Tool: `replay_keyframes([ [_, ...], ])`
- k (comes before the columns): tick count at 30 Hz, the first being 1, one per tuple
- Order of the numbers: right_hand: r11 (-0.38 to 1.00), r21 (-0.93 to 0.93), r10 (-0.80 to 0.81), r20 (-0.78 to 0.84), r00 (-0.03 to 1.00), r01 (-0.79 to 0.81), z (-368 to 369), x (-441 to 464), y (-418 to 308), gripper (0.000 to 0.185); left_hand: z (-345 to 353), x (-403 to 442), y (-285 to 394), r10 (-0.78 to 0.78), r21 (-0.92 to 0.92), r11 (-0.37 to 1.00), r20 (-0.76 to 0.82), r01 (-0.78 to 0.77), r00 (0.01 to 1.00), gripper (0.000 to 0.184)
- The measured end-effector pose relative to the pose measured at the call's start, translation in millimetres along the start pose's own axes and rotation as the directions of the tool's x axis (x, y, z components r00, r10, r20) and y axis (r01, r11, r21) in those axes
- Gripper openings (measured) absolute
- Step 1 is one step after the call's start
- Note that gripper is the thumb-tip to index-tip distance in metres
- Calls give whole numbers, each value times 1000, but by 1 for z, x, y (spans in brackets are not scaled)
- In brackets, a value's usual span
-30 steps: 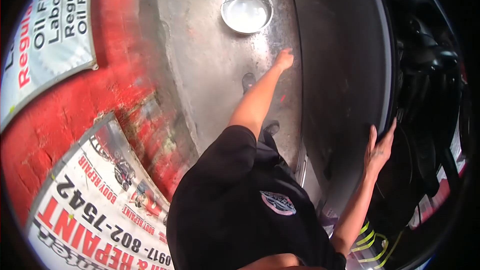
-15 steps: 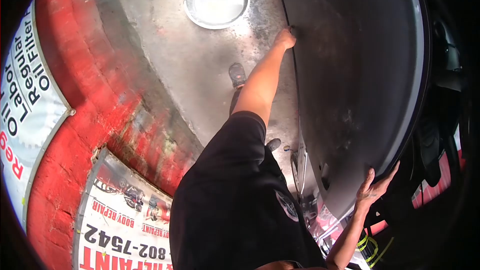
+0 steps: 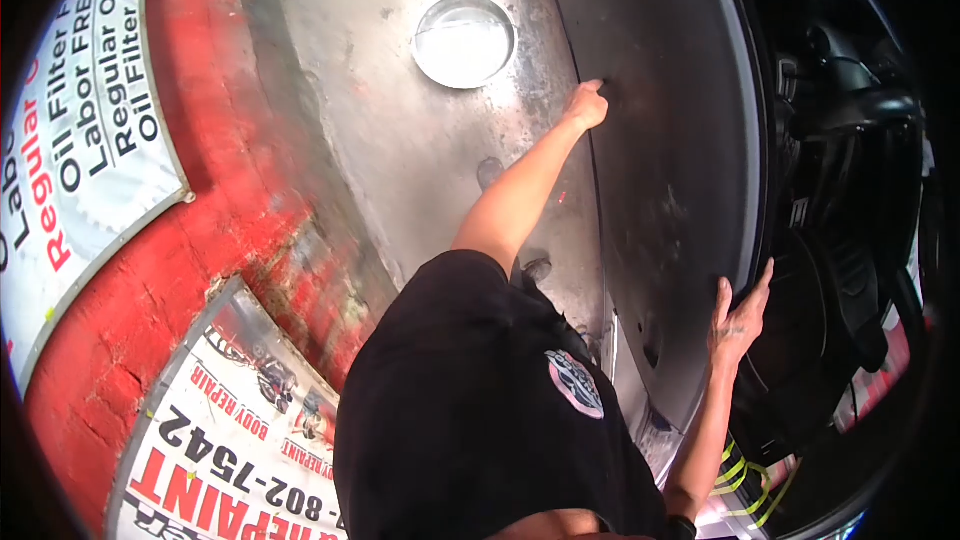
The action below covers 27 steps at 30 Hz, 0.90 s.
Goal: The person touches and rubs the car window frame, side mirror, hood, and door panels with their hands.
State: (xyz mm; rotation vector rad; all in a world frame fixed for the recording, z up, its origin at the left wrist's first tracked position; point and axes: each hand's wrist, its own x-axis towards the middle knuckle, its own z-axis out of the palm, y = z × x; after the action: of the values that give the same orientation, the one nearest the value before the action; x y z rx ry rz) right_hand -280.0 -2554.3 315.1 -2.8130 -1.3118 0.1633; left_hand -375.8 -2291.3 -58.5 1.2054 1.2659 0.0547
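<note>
A large matte dark grey vehicle panel (image 3: 670, 140) curves down the right of centre. My left hand (image 3: 590, 105) is closed in a fist against its left edge, beside a small dark spot; whatever the fingers hold, if anything, is too small to make out. Lower down, my right hand (image 3: 738, 328) rests at the panel's other edge, thumb and fingers spread, the fingertips reaching towards the dark vehicle interior (image 3: 850, 270).
On the concrete floor (image 3: 380, 140) stands a round metal basin (image 3: 465, 42) with pale contents. A red wall (image 3: 230, 140) on the left carries printed banners (image 3: 110, 150). My shoes show below my left arm. Yellow-green stripes (image 3: 745, 485) lie at the lower right.
My left hand has shifted from the panel's edge slightly onto its face, staying closed. My right hand keeps its place on the edge. The camera view has swung back and forth.
</note>
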Motion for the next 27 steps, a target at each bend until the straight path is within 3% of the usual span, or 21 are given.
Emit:
replay_keyframes([
  [2,996,-6,87,65,994,-87,-5,-4,-3,77,0,-25,10,156,26,987,-11,-156,988,56],
  [7,997,-26,77,56,995,-75,-16,-13,-8,76,-9,-130,69,301,71,952,-52,-297,952,56],
  [13,997,-61,43,24,999,-42,-18,-22,-1,74,-4,-233,135,593,-30,797,-158,-604,790,49],
  [16,998,-58,16,7,1000,-16,-16,-27,-1,73,-2,-276,170,617,-107,780,-35,-617,786,47],
  [18,996,-86,-7,-13,1000,6,-15,-30,3,71,5,-302,177,703,-154,697,-47,-700,710,45],
  [22,999,-50,-10,-10,1000,10,-18,-33,1,71,23,-328,137,775,-243,606,-35,-757,631,46],
  [24,998,-57,-10,-17,1000,9,-16,-37,4,71,32,-332,88,707,-205,697,35,-687,707,48],
  [27,997,-76,-14,-42,999,10,-15,-36,9,70,52,-335,-15,535,2,833,252,-554,806,49],
])
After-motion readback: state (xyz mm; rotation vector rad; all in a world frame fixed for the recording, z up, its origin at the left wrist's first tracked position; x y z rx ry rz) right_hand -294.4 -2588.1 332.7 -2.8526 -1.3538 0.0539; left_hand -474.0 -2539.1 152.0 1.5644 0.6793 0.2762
